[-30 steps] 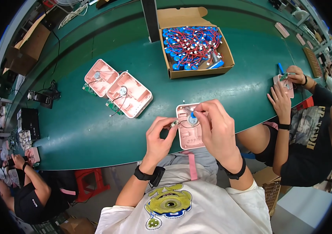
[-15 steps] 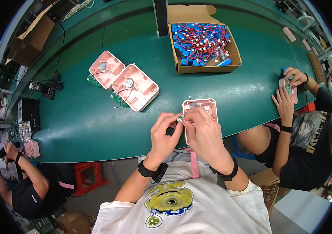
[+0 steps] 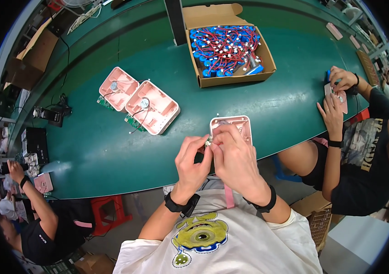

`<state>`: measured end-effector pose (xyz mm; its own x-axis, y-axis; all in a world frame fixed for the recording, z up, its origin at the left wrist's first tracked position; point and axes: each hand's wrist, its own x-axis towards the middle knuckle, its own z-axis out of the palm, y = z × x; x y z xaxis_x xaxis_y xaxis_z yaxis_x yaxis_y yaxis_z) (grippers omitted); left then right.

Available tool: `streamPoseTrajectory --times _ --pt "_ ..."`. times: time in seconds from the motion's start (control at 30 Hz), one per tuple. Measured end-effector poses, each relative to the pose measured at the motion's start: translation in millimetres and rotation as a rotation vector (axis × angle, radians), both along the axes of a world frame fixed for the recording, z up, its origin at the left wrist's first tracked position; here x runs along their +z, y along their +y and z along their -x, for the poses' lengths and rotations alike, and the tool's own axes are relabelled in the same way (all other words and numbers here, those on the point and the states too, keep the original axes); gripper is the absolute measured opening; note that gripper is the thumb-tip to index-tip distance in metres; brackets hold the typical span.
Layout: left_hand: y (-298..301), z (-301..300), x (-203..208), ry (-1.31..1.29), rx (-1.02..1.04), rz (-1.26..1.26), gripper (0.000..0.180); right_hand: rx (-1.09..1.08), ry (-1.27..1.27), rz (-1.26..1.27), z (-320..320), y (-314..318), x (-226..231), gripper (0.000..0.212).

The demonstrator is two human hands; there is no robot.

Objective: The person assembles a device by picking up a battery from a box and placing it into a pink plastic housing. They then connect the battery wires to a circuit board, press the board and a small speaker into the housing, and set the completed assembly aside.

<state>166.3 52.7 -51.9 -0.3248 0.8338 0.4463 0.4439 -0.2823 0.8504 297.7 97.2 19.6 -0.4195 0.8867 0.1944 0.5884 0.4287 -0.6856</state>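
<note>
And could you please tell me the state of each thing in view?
Left hand: closed on a small board.
Right hand: curled, its grip hidden.
Small board: held, partly covered.
Nearest pink shell: open, partly hidden.
Paired pink shell, left: open side up.
Paired pink shell, right: open side up.
Cardboard box: flap open, holding blue cylinders with red wires.

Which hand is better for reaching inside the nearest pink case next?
Probably the right hand: it's over the pink case. The left hand is at its left side, pinching a small part.
</note>
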Motion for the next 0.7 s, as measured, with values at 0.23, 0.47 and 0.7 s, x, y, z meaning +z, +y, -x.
streamPoseTrajectory --times 0.23,0.47,0.7 --pt "27.8 -14.6 29.9 0.121 -0.064 -0.050 0.031 -0.018 0.082 -0.115 -15.9 16.0 0.7 0.013" --pt "18.7 -24.0 52.2 0.169 -0.045 0.009 0.024 -0.042 0.161 -0.035 -19.8 11.4 7.9 0.021" --pt "21.5 -33.2 69.9 0.181 -0.068 0.141 0.021 -0.021 0.111 -0.004 -38.0 8.3 8.2 0.026"
